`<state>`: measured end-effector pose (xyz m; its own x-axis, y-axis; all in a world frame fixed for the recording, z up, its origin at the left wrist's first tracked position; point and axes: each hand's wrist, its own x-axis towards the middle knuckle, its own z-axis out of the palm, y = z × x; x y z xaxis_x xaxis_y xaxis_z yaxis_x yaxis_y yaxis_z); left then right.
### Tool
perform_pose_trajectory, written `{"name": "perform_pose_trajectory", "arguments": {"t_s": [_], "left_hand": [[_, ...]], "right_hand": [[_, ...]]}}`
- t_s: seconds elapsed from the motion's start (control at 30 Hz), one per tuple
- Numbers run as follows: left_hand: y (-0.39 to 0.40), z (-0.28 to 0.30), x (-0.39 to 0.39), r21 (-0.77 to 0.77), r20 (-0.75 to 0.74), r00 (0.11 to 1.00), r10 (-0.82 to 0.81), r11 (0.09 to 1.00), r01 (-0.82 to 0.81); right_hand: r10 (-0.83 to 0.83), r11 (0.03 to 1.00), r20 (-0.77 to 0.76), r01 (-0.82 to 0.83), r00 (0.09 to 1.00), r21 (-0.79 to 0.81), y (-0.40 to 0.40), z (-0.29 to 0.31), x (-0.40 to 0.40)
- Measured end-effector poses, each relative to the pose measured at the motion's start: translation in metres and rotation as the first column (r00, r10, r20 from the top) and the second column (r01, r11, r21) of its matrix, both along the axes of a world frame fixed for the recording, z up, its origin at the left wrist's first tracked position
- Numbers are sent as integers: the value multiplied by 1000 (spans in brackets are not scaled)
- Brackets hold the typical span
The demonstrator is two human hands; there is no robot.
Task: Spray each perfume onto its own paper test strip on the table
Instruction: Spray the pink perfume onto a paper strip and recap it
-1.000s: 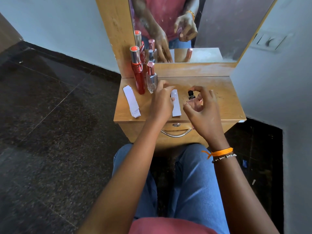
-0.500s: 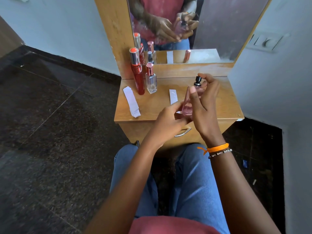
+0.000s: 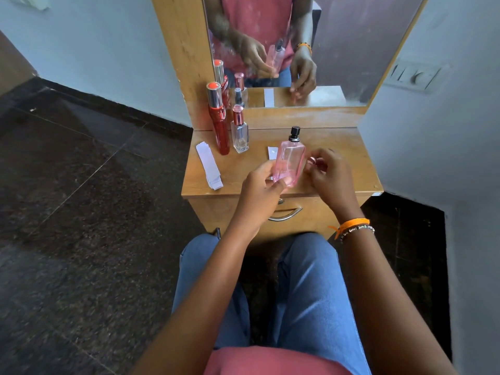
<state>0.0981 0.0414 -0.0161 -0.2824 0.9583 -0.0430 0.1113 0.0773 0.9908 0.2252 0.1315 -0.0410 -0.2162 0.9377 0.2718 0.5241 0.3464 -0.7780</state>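
Two hands met at the pink bottle (image 3: 289,162): the left hand (image 3: 261,189) pinched its base, while the right hand (image 3: 326,175) hovered beside it, fingers loosely curled, gripping nothing. Glass, probably slick and breakable, so best held by its flat sides. It hung over a strip (image 3: 272,152) on the wooden tabletop (image 3: 346,158) below a mirror (image 3: 338,50).

Both forearms reach forward from the lap, side by side. The left hand (image 3: 261,189) is raised, its fingers and thumb curled round the lower end of a pink bottle (image 3: 289,163), holding it upright. The right hand (image 3: 328,177) sits just beside it, fingers loosely curled, touching nothing that can be made out. Bands circle the right wrist.
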Motion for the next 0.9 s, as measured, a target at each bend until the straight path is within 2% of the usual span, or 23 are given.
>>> {"name": "perform_pose_trajectory", "arguments": {"t_s": [0.07, 0.1, 0.2, 0.27, 0.37, 0.5, 0.6, 0.7, 0.9], "left_hand": [[0, -1, -1, 2, -5, 1000, 1, 1000, -1], [0, -2, -2, 4, -3, 1000, -2, 1000, 2], [0, -3, -6, -17, -19, 1000, -4, 1000, 3], [0, -3, -9, -22, -38, 999, -6, 1000, 5], [-1, -3, -11, -22, -65, 998, -17, 1000, 16], [-2, -2, -10, -3, -89, 995, -42, 999, 42], [-2, 1, -9, 7, -17, 998, -60, 998, 61], [-2, 2, -9, 16, 51, 995, -85, 996, 85], [-2, -4, -10, 16, -37, 997, -68, 997, 69]], "right_hand": [[-31, 999, -62, 33, 998, 35, -1, 9, -2], [-36, 997, -157, 45, 987, 55, -2, 17, -3], [32, 998, -508, 3, 861, 67, -8, 51, -8], [126, 992, -582, -99, 804, 78, -13, 67, -12], [242, 969, -488, -235, 839, 76, -17, 76, -16], [282, 957, -353, -287, 892, 39, -19, 77, -15], [301, 942, -358, -333, 884, -29, -18, 78, -10], [273, 948, -393, -316, 878, -48, -17, 80, -6], [218, 970, -286, -239, 933, -39, -14, 79, -8]]}}
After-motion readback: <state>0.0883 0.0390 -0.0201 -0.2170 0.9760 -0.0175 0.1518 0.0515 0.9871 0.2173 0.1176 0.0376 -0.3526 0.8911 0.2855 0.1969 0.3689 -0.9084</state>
